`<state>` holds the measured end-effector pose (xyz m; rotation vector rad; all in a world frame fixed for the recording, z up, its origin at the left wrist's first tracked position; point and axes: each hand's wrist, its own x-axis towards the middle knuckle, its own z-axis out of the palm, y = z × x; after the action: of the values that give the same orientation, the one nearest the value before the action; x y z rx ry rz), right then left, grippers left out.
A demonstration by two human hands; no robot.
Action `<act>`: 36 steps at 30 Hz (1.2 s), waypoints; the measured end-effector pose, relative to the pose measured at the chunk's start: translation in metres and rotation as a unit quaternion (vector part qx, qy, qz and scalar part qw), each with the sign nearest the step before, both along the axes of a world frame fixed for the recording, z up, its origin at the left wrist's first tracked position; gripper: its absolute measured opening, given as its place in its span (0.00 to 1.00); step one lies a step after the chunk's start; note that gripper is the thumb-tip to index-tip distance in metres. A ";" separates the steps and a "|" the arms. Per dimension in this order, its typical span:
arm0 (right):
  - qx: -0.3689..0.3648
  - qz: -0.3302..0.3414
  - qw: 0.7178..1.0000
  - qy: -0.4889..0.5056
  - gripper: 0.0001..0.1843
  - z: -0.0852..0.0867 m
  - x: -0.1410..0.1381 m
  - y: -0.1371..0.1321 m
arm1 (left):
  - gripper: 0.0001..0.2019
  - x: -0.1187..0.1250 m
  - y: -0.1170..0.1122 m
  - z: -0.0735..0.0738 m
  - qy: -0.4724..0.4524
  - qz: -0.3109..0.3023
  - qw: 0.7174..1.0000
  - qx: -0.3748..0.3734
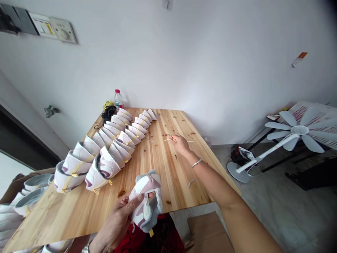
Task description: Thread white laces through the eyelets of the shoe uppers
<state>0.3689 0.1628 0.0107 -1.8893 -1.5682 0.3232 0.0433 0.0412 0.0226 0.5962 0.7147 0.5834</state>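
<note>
My left hand (118,216) grips a white and pink shoe upper (146,202) over the near edge of the table, thumb on its outside and a fingertip showing through its opening. The upper has a grey lining, mauve patches and a small yellow tab. Farther off, my right hand (181,144) is at the tabletop with its fingers pinched round a thin stick-like tool (171,137); its exact kind is too small to tell. A thin white strip (190,141) shows beside that hand.
Two long rows of nested shoe uppers (105,161) cover the left of the wooden table (158,154). A bottle (119,100) and a black bag (108,113) stand at the back. More uppers (34,195) lie below left. A white fan (299,130) stands right.
</note>
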 end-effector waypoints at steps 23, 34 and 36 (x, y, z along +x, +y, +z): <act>-0.002 0.302 0.940 0.159 0.07 0.039 -0.130 -0.122 | 0.18 0.002 0.012 -0.016 -0.018 0.118 0.992 0.040; 0.019 0.295 0.954 0.050 0.11 0.046 -0.139 -0.132 | 0.17 0.001 0.001 -0.014 0.039 0.130 0.977 0.162; 0.016 0.289 0.956 0.054 0.12 0.047 -0.140 -0.131 | 0.17 0.000 0.000 -0.015 0.048 0.134 0.973 0.184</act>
<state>0.2290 0.0313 0.0574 -1.3266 -2.0092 0.6352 0.0436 0.0408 0.0078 0.8829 0.7910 0.9562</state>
